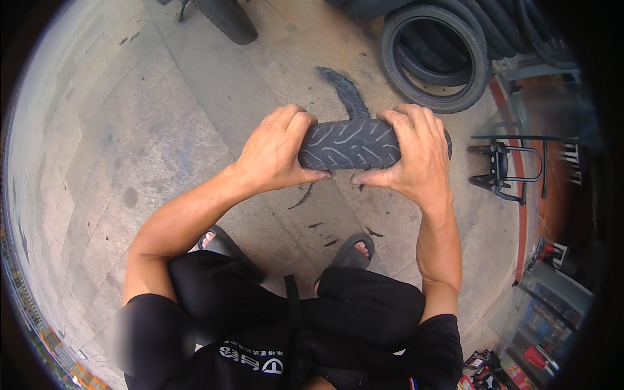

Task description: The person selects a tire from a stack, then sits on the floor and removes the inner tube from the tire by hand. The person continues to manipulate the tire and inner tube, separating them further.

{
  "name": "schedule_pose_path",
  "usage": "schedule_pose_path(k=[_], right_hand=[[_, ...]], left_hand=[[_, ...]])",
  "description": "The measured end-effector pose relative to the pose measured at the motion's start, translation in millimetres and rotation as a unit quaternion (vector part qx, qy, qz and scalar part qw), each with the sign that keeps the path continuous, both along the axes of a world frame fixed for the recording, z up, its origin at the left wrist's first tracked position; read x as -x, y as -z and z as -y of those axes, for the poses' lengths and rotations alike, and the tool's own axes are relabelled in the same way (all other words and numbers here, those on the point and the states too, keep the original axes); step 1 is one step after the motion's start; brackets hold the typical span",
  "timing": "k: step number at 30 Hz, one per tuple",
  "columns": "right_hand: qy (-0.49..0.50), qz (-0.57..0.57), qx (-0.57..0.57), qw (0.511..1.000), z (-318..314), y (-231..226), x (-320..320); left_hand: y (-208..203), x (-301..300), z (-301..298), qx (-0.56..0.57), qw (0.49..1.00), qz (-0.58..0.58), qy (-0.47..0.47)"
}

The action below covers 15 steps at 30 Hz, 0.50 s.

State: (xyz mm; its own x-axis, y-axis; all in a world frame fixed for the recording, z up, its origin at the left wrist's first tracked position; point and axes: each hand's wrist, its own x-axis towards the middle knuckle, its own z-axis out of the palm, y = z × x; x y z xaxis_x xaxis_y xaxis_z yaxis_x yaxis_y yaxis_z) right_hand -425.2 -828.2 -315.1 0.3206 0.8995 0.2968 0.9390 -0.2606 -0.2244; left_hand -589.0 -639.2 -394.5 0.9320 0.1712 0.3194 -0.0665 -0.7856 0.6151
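The left hand [276, 151] and the right hand [413, 156] each clamp one end of a single small grooved scooter tyre [350, 143], fingers curled over the top and thumbs pressed beneath. The tyre is held tread-up above the concrete floor [162, 130], in front of the person's knees. Two sandalled feet [354, 250] stand below. Beyond lie a stack of larger tyres [432, 55], one black metal stand [504, 169] at right, and one wheel [227, 19] at the top edge.
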Motion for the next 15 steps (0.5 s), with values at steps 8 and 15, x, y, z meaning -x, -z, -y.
schedule_pose_path(k=[8, 15], right_hand=[[-0.015, 0.028, -0.015, 0.999, 6, 9, -3], [-0.021, 0.031, -0.028, 0.999, 12, 14, -6]], left_hand=[[0, -3, 4, 0.021, 0.999, 0.007, 0.024], [-2, -7, 7, 0.020, 0.999, 0.007, 0.029]])
